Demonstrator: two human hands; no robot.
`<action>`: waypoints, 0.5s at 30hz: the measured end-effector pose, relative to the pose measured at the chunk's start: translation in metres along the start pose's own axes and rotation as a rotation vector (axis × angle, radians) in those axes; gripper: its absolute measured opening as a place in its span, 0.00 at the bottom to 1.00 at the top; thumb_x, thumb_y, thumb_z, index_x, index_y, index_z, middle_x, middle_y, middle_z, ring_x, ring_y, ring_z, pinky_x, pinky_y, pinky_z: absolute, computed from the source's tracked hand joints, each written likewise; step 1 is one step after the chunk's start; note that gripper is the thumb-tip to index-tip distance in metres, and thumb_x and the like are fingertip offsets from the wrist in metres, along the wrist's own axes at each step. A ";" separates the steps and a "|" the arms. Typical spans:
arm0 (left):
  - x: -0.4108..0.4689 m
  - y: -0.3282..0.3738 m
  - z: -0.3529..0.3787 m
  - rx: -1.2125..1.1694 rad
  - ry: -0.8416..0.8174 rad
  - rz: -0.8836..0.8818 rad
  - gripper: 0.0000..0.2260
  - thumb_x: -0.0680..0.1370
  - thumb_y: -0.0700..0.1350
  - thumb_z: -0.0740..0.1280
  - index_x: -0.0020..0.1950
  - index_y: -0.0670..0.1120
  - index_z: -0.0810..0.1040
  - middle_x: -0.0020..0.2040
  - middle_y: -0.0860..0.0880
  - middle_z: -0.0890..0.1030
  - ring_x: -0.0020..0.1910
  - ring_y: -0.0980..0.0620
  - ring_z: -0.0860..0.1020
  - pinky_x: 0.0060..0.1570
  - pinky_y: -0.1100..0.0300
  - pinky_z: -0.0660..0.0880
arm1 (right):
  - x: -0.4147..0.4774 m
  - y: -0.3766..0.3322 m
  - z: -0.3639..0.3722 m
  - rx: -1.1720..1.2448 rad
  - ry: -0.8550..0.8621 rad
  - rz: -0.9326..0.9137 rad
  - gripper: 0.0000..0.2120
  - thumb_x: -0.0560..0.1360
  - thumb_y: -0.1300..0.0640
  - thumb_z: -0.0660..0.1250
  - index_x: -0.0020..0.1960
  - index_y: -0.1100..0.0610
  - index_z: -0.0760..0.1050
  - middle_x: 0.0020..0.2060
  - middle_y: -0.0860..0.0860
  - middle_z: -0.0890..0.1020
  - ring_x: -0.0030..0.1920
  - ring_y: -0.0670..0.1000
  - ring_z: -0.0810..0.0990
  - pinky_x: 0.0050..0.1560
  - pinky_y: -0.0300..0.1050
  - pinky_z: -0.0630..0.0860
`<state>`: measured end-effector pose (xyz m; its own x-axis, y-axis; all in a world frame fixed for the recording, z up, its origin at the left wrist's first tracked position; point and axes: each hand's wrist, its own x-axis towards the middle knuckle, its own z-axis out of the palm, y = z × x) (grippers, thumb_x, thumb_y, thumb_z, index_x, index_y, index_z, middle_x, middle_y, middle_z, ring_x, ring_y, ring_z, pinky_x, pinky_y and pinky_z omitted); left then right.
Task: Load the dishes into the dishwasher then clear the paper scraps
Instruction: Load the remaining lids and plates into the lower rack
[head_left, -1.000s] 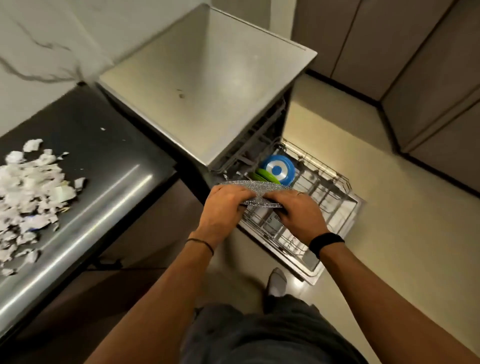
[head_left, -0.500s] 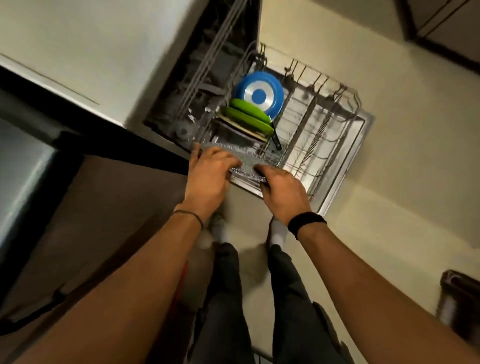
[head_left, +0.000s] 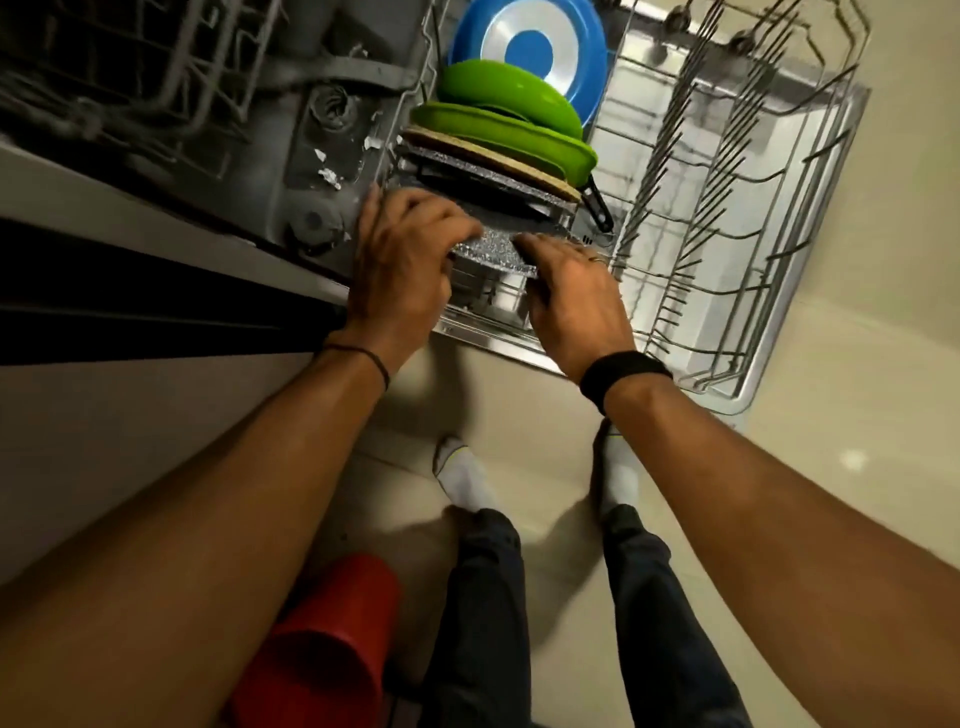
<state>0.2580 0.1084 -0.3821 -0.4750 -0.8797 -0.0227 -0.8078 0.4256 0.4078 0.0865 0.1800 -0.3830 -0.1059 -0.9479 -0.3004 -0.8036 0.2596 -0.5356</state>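
I look down at the pulled-out dishwasher rack (head_left: 727, 218). My left hand (head_left: 402, 270) and right hand (head_left: 574, 299) both curl their fingers round 1 speckled grey dish (head_left: 493, 248) at the rack's near left end. Just behind it stand a tan board (head_left: 493, 156), 2 green plates (head_left: 519, 130) and 1 blue plate (head_left: 592, 62). The floor (head_left: 857, 467) is pale and shiny. A red tub (head_left: 322, 639) sits by my left leg. Some paper scraps (head_left: 328, 175) lie inside the machine.
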 end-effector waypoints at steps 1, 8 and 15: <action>0.004 -0.004 0.003 0.000 -0.017 -0.009 0.24 0.70 0.29 0.64 0.58 0.52 0.84 0.56 0.53 0.82 0.62 0.44 0.74 0.75 0.38 0.59 | 0.005 0.000 0.004 0.000 0.002 0.009 0.24 0.79 0.66 0.61 0.74 0.56 0.72 0.70 0.54 0.77 0.70 0.60 0.73 0.72 0.52 0.69; 0.026 -0.031 -0.002 -0.070 -0.130 -0.017 0.18 0.71 0.45 0.63 0.59 0.50 0.81 0.55 0.49 0.82 0.60 0.41 0.75 0.65 0.42 0.69 | 0.034 -0.010 0.009 0.013 -0.039 0.017 0.19 0.79 0.60 0.63 0.70 0.55 0.74 0.64 0.55 0.81 0.64 0.59 0.78 0.65 0.51 0.73; 0.033 -0.044 -0.011 -0.180 -0.166 -0.014 0.21 0.77 0.65 0.63 0.54 0.48 0.78 0.54 0.48 0.77 0.62 0.47 0.72 0.61 0.51 0.70 | 0.034 -0.008 -0.016 0.372 -0.085 -0.007 0.17 0.83 0.44 0.60 0.65 0.52 0.78 0.54 0.42 0.82 0.53 0.39 0.78 0.52 0.32 0.72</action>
<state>0.2818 0.0582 -0.3908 -0.5268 -0.8322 -0.1729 -0.7465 0.3558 0.5623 0.0799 0.1431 -0.3763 -0.0403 -0.9352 -0.3518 -0.5347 0.3176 -0.7831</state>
